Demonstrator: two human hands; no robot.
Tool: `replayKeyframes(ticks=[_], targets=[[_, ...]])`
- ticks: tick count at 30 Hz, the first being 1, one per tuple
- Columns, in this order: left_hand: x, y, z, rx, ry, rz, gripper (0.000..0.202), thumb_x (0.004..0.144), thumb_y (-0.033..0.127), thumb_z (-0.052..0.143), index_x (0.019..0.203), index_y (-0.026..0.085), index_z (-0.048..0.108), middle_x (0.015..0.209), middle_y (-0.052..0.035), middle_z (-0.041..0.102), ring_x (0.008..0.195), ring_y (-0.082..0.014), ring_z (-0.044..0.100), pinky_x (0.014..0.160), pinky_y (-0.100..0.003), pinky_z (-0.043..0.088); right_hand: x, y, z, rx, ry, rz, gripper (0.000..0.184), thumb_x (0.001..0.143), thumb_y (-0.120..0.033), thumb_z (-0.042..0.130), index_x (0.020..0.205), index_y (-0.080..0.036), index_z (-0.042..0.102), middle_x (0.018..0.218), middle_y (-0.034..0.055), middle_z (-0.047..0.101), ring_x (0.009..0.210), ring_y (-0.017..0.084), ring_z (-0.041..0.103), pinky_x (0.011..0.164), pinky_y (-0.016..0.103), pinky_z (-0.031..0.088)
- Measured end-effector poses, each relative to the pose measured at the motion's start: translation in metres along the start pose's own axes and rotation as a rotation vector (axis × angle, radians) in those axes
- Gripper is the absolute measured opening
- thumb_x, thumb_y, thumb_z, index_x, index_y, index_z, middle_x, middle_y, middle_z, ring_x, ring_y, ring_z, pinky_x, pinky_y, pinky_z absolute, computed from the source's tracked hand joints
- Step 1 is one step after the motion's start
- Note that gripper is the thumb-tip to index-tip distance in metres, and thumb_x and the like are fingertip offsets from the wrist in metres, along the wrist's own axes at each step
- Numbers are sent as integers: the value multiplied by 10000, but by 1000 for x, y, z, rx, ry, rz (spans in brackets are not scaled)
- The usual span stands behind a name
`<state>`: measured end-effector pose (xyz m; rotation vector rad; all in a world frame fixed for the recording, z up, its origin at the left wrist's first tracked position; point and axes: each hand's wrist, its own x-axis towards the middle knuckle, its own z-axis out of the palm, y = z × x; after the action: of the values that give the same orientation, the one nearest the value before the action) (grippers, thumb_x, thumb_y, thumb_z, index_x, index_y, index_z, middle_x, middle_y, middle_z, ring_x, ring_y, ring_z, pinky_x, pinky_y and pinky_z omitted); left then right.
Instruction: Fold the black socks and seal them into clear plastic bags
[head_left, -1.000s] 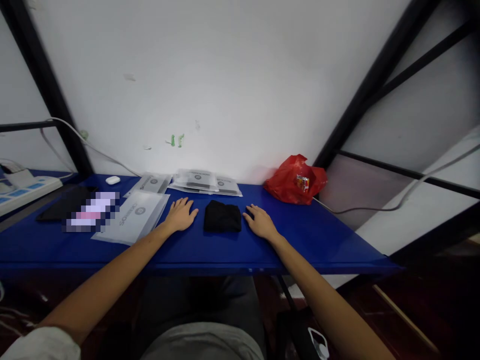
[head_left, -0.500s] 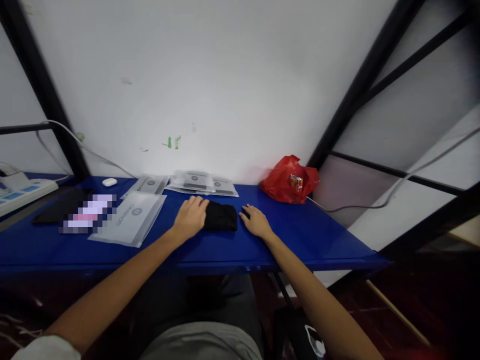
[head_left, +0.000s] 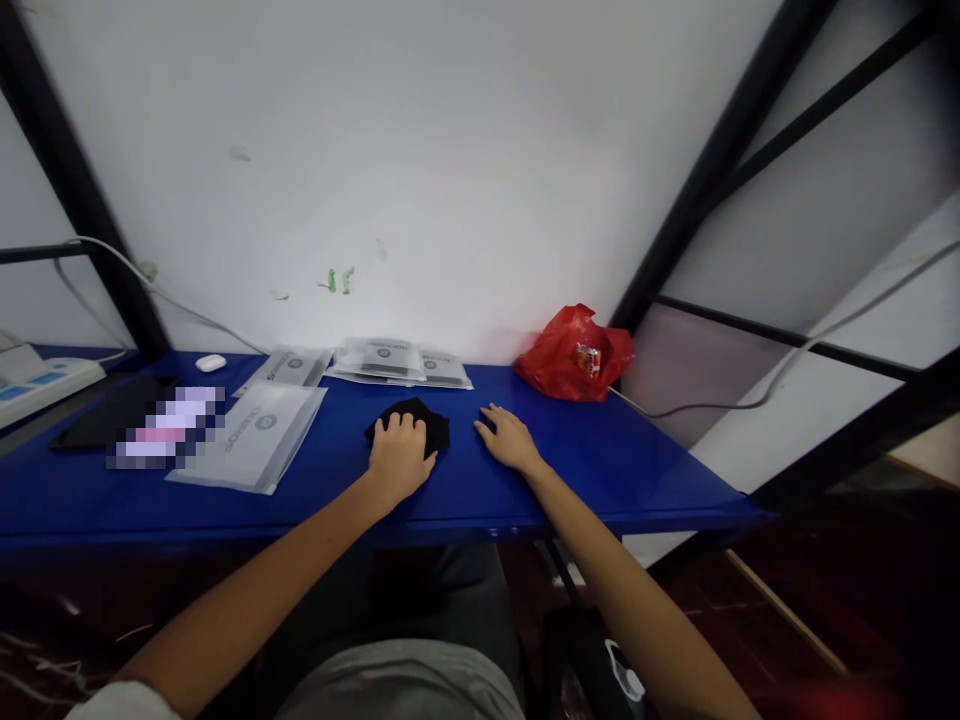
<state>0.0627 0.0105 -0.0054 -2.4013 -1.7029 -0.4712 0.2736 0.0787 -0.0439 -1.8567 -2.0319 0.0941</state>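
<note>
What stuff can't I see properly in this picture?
All in the head view:
- Part of the black cloth: the left hand covers it, so how firmly it is gripped can't be told.
- What the bright screen shows: pixel blocks blur it.
- Most of the inside of the red bag: its crumpled sides hide it.
- The far end of the white power strip: cut off by the left edge.

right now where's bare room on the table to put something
The widest bare patch of table lies right of the right hand, before the red bag. A smaller one separates the near plastic pouch from the black cloth under the left hand. Crowded: left end, by power strip and tablet; back middle, by stacked pouches.
</note>
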Motion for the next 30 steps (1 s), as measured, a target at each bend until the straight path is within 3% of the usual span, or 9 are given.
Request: replayKeyframes(ticks=[5, 9, 11, 13, 16, 21, 25, 27, 30], targets=[[-4, -4, -17, -131, -67, 22, 220, 863, 285, 474, 929, 186, 659, 1000, -113, 630, 930, -250, 585, 694, -334, 453, 0, 1, 0, -2, 3, 4, 451, 901, -369, 446, 1277, -134, 529, 1395, 157, 450, 1320, 262, 378, 1078, 433, 289], [6, -12, -40, -393, -128, -60, 236, 866, 326, 454, 813, 203, 648, 806, -61, 666, 746, -205, 623, 627, -306, 434, 1, 2, 0, -19, 7, -6, 442, 900, -364, 448, 1271, -142, 535, 1390, 145, 461, 1313, 251, 392, 1074, 414, 299], [13, -24, -49, -424, -45, -164, 245, 864, 338, 448, 812, 195, 640, 799, -66, 669, 778, -220, 624, 657, -313, 443, 1, 2, 1, -11, 13, -15, 439, 898, -362, 451, 1266, -141, 539, 1388, 149, 462, 1309, 251, 397, 1072, 415, 301], [16, -39, -52, -330, 135, -277, 244, 855, 326, 463, 954, 174, 626, 974, -97, 660, 924, -252, 606, 749, -335, 451, 1, 3, 2, 1, 14, -12, 441, 895, -359, 455, 1264, -134, 539, 1388, 155, 460, 1310, 254, 396, 1076, 422, 293], [11, -55, -41, -197, 247, -303, 344, 865, 294, 444, 1163, 154, 546, 1180, -127, 577, 1068, -269, 543, 845, -359, 440, 1, 3, 3, 11, 15, 6, 435, 889, -359, 464, 1259, -144, 541, 1391, 145, 460, 1315, 254, 388, 1082, 429, 284], [-8, -60, -12, -203, -97, -186, 392, 878, 481, 422, 1034, 180, 618, 1080, -110, 616, 1044, -283, 541, 833, -375, 450, -1, -1, -8, 107, 105, -42, 337, 868, -299, 483, 1127, -138, 628, 1283, 136, 568, 1222, 234, 496, 1046, 386, 352], [-12, -66, 0, -168, -106, -160, 344, 862, 413, 493, 1050, 149, 608, 1110, -127, 589, 1083, -274, 510, 850, -341, 444, -20, -29, -24, 226, 344, -135, 267, 871, -290, 455, 971, -172, 672, 1162, 119, 639, 1109, 231, 562, 996, 397, 402], [-11, -67, 2, -155, -102, -164, 297, 853, 353, 515, 1031, 136, 613, 1096, -132, 591, 1067, -270, 519, 862, -333, 439, -38, -53, -27, 256, 298, -257, 251, 876, -332, 463, 939, -207, 671, 1164, 97, 637, 1127, 229, 549, 988, 403, 407], [-8, -65, 1, -141, -86, -154, 209, 842, 247, 499, 957, 127, 626, 1041, -132, 610, 1009, -257, 553, 859, -327, 437, -61, -83, -24, 160, 92, -442, 259, 846, -392, 535, 1006, -229, 657, 1286, 81, 565, 1209, 237, 488, 1024, 422, 369]])
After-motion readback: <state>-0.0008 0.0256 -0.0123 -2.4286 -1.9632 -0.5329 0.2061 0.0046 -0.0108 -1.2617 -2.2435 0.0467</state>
